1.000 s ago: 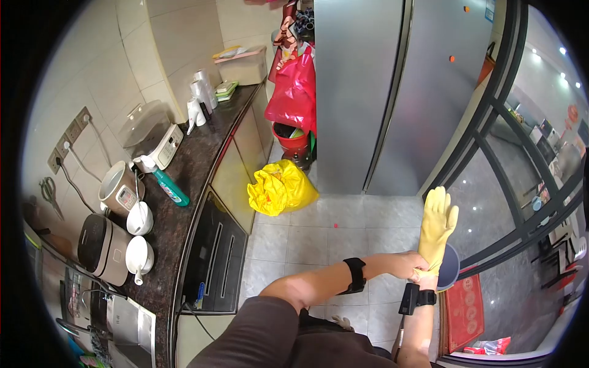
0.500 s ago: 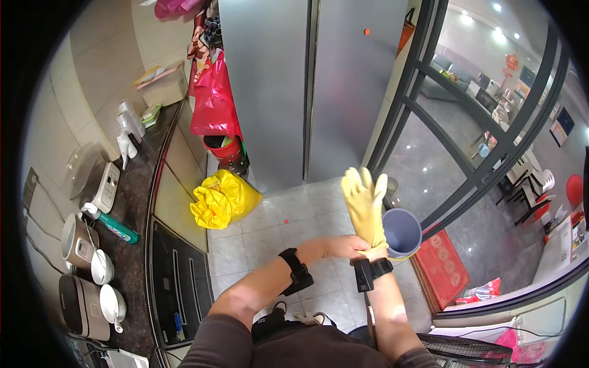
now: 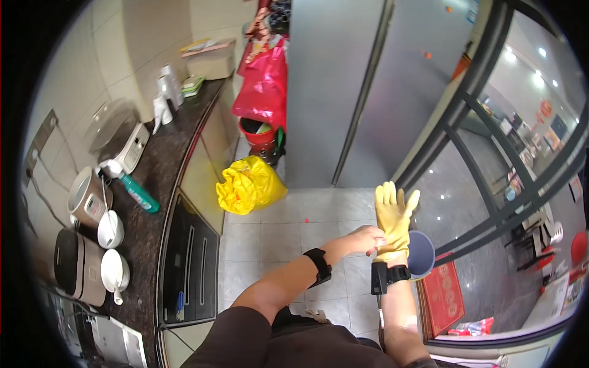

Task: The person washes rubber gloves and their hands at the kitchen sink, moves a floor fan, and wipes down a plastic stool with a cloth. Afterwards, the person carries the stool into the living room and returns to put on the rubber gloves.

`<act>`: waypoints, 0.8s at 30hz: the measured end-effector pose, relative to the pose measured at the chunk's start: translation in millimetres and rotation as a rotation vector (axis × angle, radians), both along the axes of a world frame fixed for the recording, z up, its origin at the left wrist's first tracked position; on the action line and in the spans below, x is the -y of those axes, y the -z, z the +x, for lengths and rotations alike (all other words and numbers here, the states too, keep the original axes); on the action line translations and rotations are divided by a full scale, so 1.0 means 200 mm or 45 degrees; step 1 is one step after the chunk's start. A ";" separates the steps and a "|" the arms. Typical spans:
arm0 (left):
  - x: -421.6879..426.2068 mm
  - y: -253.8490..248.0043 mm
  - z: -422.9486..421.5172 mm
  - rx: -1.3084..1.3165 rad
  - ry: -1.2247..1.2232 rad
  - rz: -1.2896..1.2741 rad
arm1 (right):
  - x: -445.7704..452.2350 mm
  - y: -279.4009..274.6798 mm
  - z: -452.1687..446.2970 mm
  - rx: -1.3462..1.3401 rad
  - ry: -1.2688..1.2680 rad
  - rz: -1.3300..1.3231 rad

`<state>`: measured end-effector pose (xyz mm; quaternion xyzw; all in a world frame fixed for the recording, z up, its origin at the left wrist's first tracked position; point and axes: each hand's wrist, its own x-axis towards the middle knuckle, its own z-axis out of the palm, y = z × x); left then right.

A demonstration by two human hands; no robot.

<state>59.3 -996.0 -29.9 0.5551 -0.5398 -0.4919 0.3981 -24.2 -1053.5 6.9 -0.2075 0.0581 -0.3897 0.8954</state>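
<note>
A yellow rubber glove [image 3: 392,230] covers my right hand [image 3: 394,211], which is raised with its fingers stretched out and the thumb apart. The glove reaches down to the wrist, just above a black strapped device [image 3: 388,277]. My left hand [image 3: 364,239] is bare, and its closed fingers pinch the glove's side near the cuff. Another black strap [image 3: 319,267] circles my left forearm. Behind the gloved hand, a grey-blue bucket [image 3: 421,253] stands on the floor, partly hidden by the glove.
A dark counter [image 3: 162,165] on the left carries white bowls [image 3: 111,229], a rice cooker [image 3: 80,267] and a green bottle [image 3: 140,193]. A yellow bag [image 3: 251,185] lies on the tiles before a grey fridge [image 3: 331,92]. A framed glass door [image 3: 491,202] and red mat [image 3: 443,297] are right.
The view has turned, so the room sits differently in frame. My left hand has shifted from the glove's cuff at the wrist to its side, and the gloved thumb spreads wider.
</note>
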 end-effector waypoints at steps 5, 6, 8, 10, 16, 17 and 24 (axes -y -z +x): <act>-0.19 -0.01 0.16 -0.122 0.179 -0.085 | -0.14 -0.04 0.25 0.148 -0.208 0.025; -0.22 0.02 0.21 -0.117 0.219 -0.077 | -0.18 -0.03 0.30 0.162 -0.235 0.040; -0.31 0.06 0.26 -0.126 0.201 -0.083 | -0.30 0.00 0.39 0.026 -0.080 0.013; -0.46 0.10 0.30 -0.145 0.179 -0.003 | -0.36 0.03 0.41 0.565 -0.736 1.177; -0.95 0.16 0.18 -0.057 -0.311 -0.082 | -0.69 0.18 0.59 -0.331 -1.128 -0.019; -1.03 0.21 0.16 -0.028 -0.365 -0.124 | -0.83 0.20 0.57 -0.173 -1.194 -0.163; -1.72 0.40 -0.03 0.476 -0.973 0.285 | -1.47 0.46 0.47 -0.290 -1.450 -0.389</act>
